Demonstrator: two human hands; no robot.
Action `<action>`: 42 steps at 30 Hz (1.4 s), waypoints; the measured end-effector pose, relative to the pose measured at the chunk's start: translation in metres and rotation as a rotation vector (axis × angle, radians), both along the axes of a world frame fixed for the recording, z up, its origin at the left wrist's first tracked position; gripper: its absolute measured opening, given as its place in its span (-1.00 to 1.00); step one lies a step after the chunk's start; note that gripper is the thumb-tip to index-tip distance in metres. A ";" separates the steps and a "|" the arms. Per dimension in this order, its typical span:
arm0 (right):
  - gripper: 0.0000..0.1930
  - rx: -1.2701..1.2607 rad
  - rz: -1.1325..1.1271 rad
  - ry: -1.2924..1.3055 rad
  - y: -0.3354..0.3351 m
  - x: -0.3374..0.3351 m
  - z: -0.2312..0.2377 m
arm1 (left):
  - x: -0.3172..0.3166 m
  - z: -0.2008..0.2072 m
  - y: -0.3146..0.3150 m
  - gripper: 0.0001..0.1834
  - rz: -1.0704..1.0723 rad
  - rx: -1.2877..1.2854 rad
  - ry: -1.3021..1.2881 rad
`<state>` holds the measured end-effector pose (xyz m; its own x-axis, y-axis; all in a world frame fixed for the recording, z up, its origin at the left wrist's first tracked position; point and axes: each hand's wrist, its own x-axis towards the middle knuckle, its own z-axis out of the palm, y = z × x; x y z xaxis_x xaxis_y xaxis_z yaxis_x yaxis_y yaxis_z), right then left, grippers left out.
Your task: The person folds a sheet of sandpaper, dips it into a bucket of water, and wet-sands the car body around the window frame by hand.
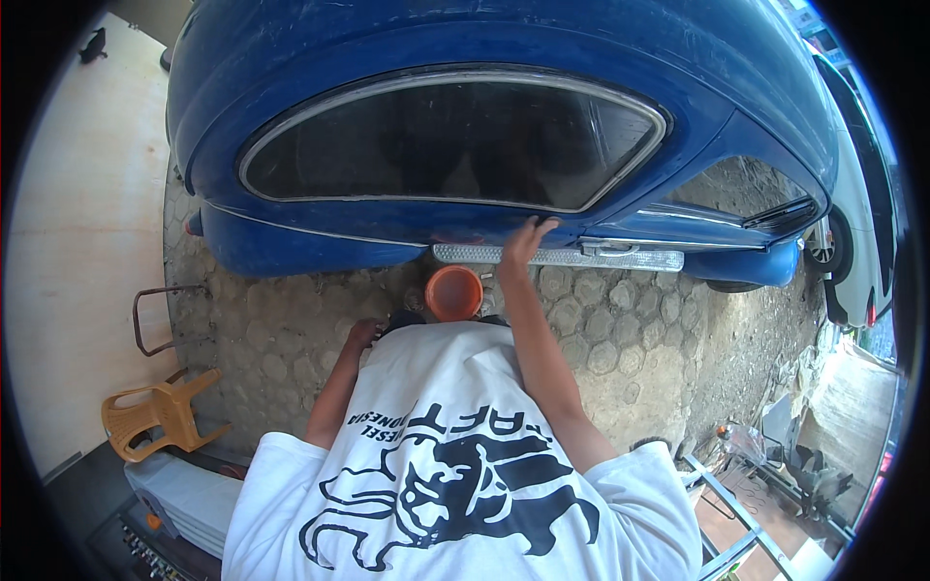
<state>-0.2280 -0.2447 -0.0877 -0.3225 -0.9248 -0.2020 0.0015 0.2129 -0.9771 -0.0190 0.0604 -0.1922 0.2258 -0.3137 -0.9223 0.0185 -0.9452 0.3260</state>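
Observation:
The side of a blue car (426,48) fills the upper half, with a long dark side window (436,145) in a metal trim. My right hand (526,242) reaches up to the blue panel just below that window. Its fingers are bent, and something small and dark shows at the fingertips, too small to name. Down by my left leg rests my left hand (362,336), its fingers too small and partly hidden to read. An orange bucket (454,293) stands on the ground between my hands. On the panel above it is a dull reddish patch (457,238).
A ribbed metal running board (630,259) juts out under the panel. A yellow plastic chair (160,412) lies at the left beside a pale wall (92,242). At the right are a white car (857,194), a metal ladder (741,518) and loose scrap. Hexagonal paving covers the ground.

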 end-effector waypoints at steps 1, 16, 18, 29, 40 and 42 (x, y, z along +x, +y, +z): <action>-0.35 -0.039 0.052 0.044 0.006 0.015 -0.011 | 0.000 0.001 -0.005 -0.52 -0.005 0.005 -0.008; -0.29 0.153 0.384 -0.038 0.051 0.064 0.023 | 0.012 -0.017 0.027 -0.51 0.026 0.024 -0.003; -0.29 0.170 0.256 -0.054 0.029 0.044 0.027 | 0.010 -0.012 0.024 -0.50 0.015 0.020 -0.007; -0.29 0.240 0.359 0.018 0.045 0.072 0.048 | 0.011 -0.013 0.029 -0.50 -0.016 0.034 -0.008; -0.27 0.211 0.385 -0.012 0.054 0.076 0.027 | 0.004 -0.012 0.030 -0.50 0.031 0.017 -0.004; -0.27 0.250 0.241 -0.114 0.027 0.054 0.026 | 0.000 -0.010 0.027 -0.49 0.027 0.007 -0.002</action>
